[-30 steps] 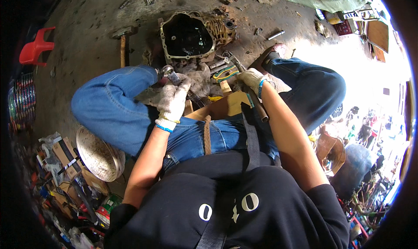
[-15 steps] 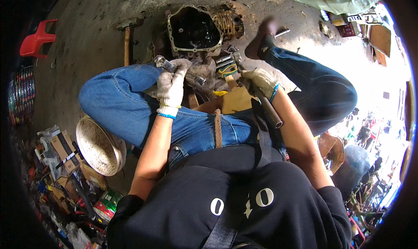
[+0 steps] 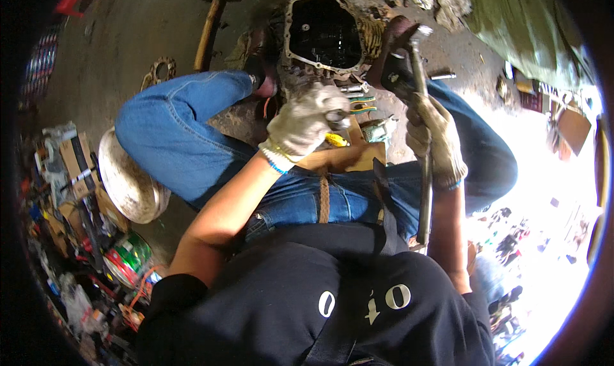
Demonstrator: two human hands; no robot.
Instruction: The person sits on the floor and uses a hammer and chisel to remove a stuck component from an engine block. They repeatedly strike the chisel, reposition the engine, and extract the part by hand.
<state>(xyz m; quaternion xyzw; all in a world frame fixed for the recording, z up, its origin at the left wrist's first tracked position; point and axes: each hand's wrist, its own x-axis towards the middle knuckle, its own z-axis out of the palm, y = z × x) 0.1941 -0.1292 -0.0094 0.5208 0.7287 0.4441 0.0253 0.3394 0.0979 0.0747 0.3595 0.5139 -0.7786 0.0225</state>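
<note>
I sit on the ground in blue jeans with a grimy metal gearbox housing [image 3: 323, 33] between my feet. My left hand [image 3: 306, 120], in a dirty white work glove, is closed around a small metal part that I cannot make out. My right hand [image 3: 435, 139], gloved too, grips a long metal bar [image 3: 423, 174] held nearly upright, its top end near my right shoe. Small tools with yellow and green handles [image 3: 358, 107] lie on the ground just beyond my left hand.
A hammer with a wooden handle [image 3: 210, 24] lies on the concrete at the upper left, with a gasket [image 3: 160, 72] near it. A round pale metal bowl [image 3: 128, 177] sits beside my left thigh. Cluttered boxes and cans [image 3: 83, 225] fill the left edge. A green tarp [image 3: 518, 27] lies at the upper right.
My right hand has lifted the long bar upright and out to the right. The left hand stays closed by the housing. The view has tilted so the housing sits higher.
</note>
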